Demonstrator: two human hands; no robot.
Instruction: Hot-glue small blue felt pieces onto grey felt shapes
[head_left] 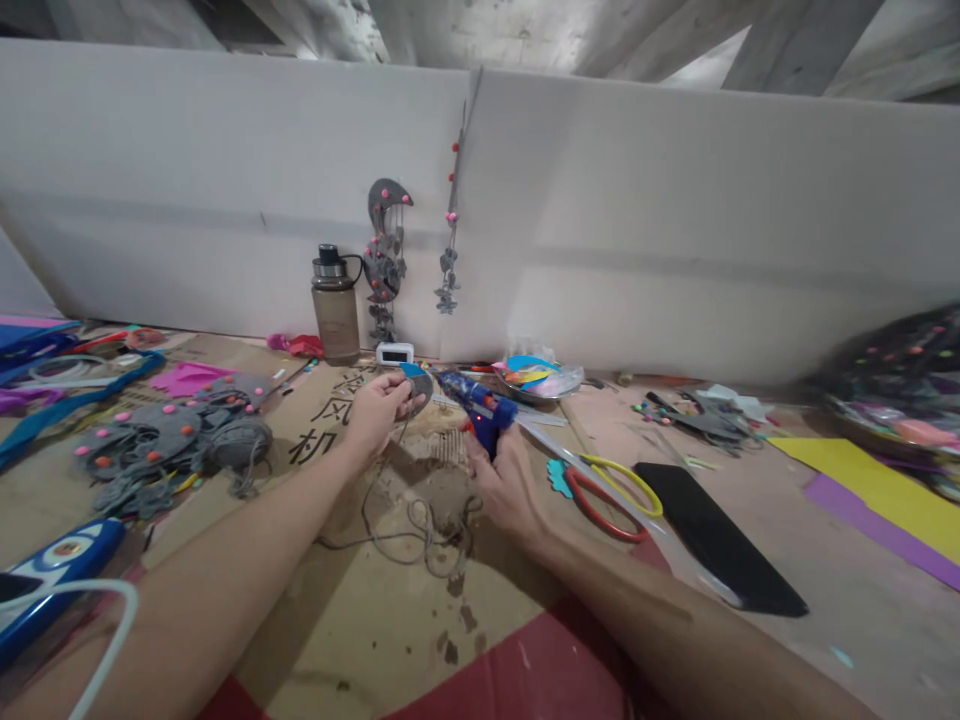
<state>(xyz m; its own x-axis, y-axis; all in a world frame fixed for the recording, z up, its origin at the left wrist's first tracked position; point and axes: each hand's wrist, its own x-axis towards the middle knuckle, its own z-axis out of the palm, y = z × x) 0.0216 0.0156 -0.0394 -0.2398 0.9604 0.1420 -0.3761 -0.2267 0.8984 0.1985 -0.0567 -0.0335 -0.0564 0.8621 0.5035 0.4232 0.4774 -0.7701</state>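
My left hand point(386, 410) pinches a small grey felt piece point(418, 390) that has a blue patch at its top edge. Wrapped round the handle of a blue glue gun point(487, 415) is my right hand point(504, 465). The gun's nozzle points up and left, close to the felt piece; whether they touch I cannot tell. Below both hands, a loose grey cord point(427, 540) lies in curls on the cardboard point(360, 600), which has brown stains and black printed characters.
Scissors point(611, 495) with red and yellow handles and a black phone-like slab point(720, 540) lie to the right. A bottle point(336, 315) stands by the white partition point(637, 220). Grey felt pieces with pink dots point(165, 435) are heaped at left, near a blue-and-white device point(67, 580).
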